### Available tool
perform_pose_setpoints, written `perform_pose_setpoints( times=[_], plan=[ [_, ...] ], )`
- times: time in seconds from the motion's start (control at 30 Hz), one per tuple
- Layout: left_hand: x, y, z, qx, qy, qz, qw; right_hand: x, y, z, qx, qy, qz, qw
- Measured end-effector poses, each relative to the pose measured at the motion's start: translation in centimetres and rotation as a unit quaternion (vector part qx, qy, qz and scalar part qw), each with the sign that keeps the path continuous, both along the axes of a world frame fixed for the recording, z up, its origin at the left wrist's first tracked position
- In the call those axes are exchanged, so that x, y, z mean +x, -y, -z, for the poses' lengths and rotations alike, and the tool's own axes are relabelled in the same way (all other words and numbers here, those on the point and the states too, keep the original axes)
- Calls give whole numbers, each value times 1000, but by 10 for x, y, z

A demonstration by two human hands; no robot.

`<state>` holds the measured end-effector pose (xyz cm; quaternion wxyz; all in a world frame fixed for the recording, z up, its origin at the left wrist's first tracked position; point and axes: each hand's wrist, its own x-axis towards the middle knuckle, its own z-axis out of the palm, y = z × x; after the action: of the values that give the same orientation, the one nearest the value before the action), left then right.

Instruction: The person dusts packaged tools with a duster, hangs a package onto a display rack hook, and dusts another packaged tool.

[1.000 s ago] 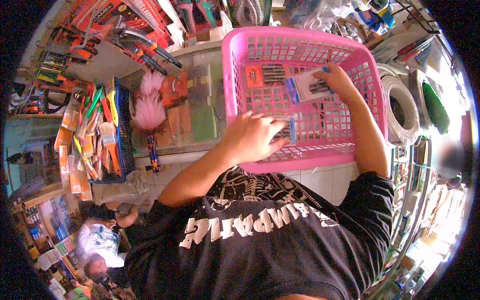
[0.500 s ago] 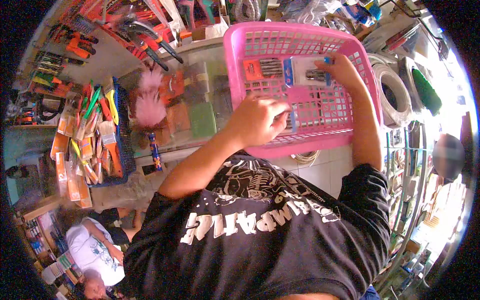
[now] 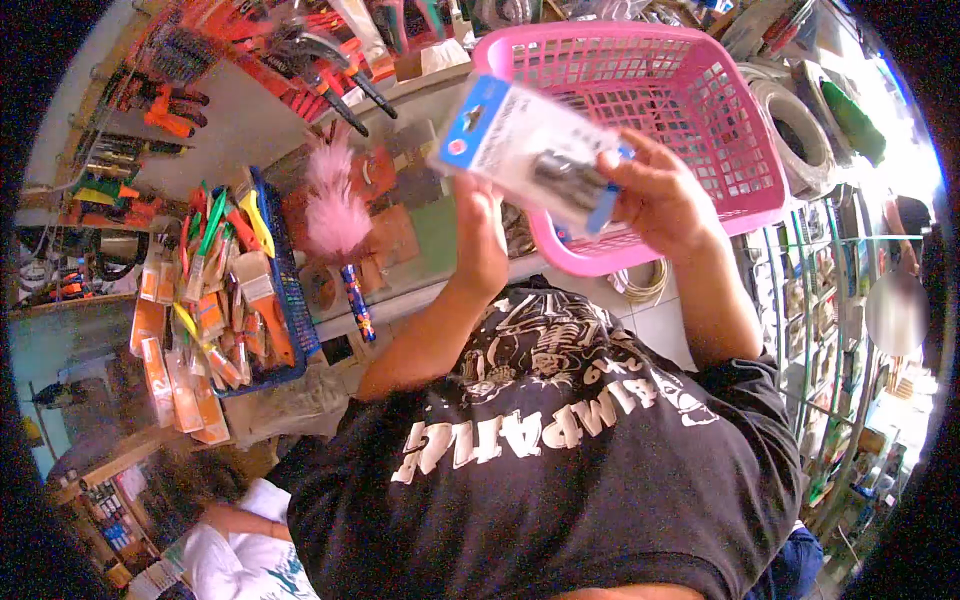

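A blister pack [image 3: 545,160] with a blue and white card and dark metal pieces under clear plastic is held up, tilted, over the near left side of a pink basket [image 3: 655,35]. My right hand [image 3: 665,195] grips its right end, thumb on the front. At the pack's lower left corner is my left hand [image 3: 482,235], closed on that edge, with its fingertips partly hidden behind the card. Whether more packs lie behind this one I cannot tell. A blue bit of something shows low inside the basket wall.
To the left, a blue basket [image 3: 285,285] holds many paintbrushes [image 3: 205,310]. A pink feather duster [image 3: 340,200] lies on the glass counter. Pliers [image 3: 335,65] hang at the back. Coiled hose [image 3: 800,135] stands right. A person in a white shirt [image 3: 245,550] is at lower left.
My right hand has lifted the blister pack out of the basket and moved it left and nearer. My left hand has left the basket and met the pack. The view has shifted.
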<state>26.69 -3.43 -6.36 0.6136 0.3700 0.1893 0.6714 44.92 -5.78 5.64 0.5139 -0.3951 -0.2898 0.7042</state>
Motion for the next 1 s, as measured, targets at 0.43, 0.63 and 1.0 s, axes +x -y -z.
perform_pose_setpoints(
  times=[0.43, 0.63, 1.0],
  plan=[
    [-91, 28, -60, -116, 46, 170, 978, -125, 27, 28, -84, -33, -138, 986],
    [-144, 30, -55, -185, -125, 136, 965, -158, 25, 51, -181, -37, -275, 944],
    [-198, 54, -28, -224, -105, 107, 963, -196, 22, 74, -166, 54, -391, 904]
  ],
)
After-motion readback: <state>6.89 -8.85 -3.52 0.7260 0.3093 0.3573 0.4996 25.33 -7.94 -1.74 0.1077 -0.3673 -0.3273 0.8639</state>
